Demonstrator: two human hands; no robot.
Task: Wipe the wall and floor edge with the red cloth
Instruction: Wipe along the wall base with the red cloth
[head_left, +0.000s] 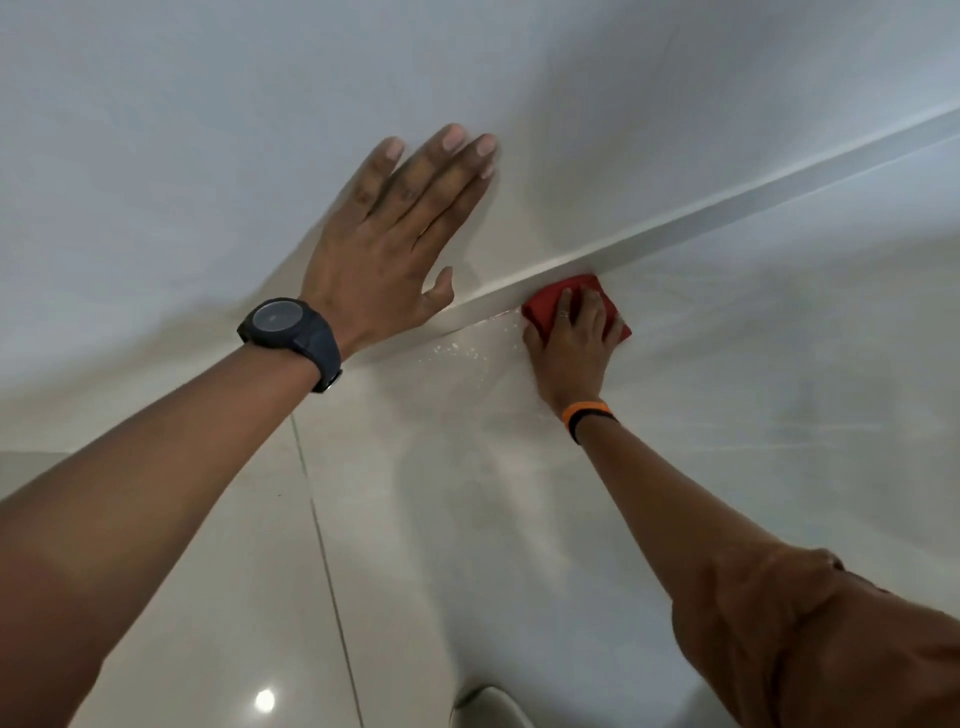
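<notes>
So the red cloth (571, 304) sits right at the seam where the floor (415, 545) meets the skirting strip (675, 231), a bit toward 3 o'clock from the middle of the view. The right hand (569, 345) lies flat on top of it, fingers spread and pressing down rather than gripping, which looks like the way to shove the cloth edge tight into that corner. The left hand (387, 234), up around 11 o'clock from the cloth, is wide open, holds nothing, and rests palm-first on the wall (208, 156), probably just bracing the lean. There's a black watch (291, 338) on that wrist. Small wet-looking specks (457, 351) sit on the floor just at 9 o'clock of the cloth, so I'd guess that stretch still needs a pass.
</notes>
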